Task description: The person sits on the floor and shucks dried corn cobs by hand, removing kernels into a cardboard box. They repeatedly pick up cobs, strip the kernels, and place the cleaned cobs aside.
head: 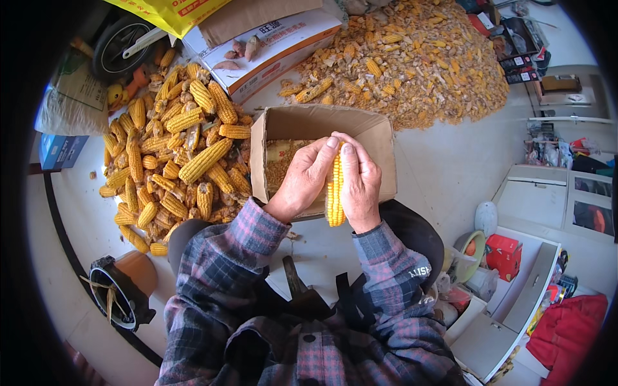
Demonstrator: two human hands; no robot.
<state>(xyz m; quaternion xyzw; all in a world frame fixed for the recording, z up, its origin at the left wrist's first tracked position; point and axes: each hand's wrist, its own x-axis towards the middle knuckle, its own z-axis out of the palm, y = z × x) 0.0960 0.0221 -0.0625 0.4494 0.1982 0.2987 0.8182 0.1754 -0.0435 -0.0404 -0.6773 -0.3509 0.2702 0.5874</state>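
Note:
Both hands meet on one dried corn cob [335, 193], held upright in the picture over the near side of an open cardboard box [328, 119]. My left hand [309, 169] grips its upper end from the left, thumb on the kernels. From the right, my right hand [359, 181] wraps the cob, its thumb pressed near the same end. Rows of yellow kernels show along the cob's lower part; its top is mostly hidden by the fingers. Loose kernels [280, 166] lie inside the box, partly covered by my left hand.
A pile of whole corn cobs [164, 149] is heaped left of the box. Beyond it spreads a heap of kernels and cob pieces [410, 62]. A printed carton [270, 53] bears several tubers. A bucket [116, 294] stands lower left; a white cabinet [526, 284] is at right.

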